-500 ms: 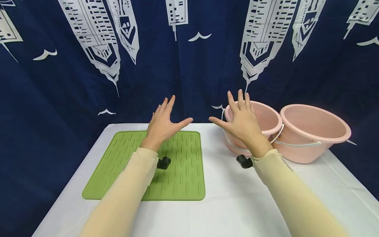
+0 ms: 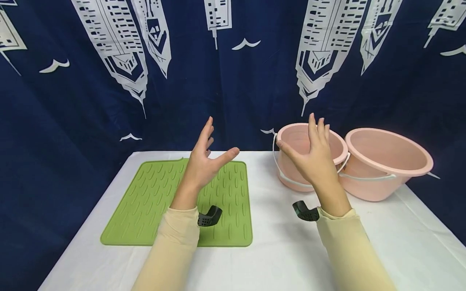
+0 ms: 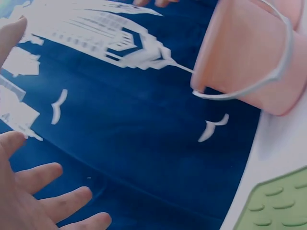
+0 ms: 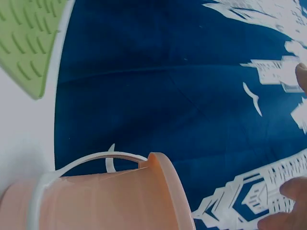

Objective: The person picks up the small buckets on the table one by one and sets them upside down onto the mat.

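My left hand (image 2: pixel 202 165) is raised over the green ribbed mat (image 2: pixel 145 210), its fingers spread, thumb pointing right, and nothing in it. The left wrist view shows the spread fingers (image 3: pixel 67 203) against the blue cloth. My right hand (image 2: pixel 316 159) is held up in front of the nearer-left pink bucket (image 2: pixel 291 167), fingers extended upward and thumb out to the left. It holds nothing; whether it touches the bucket is hard to tell, though it appears apart. In the right wrist view the bucket (image 4: pixel 105 201) with its white handle lies below, and only fingertips (image 4: pixel 295 189) show.
A second pink bucket (image 2: pixel 375 186) stands against the first one on the right of the white-covered table (image 2: pixel 269 258). Behind hangs a dark blue curtain (image 2: pixel 251 93) with white building prints. Black wrist cameras (image 2: pixel 211 216) sit at both cuffs.
Both hands have turned so the palms face each other more. The right hand has shifted right, and both forearms have drawn back slightly. Mat and buckets stay put.
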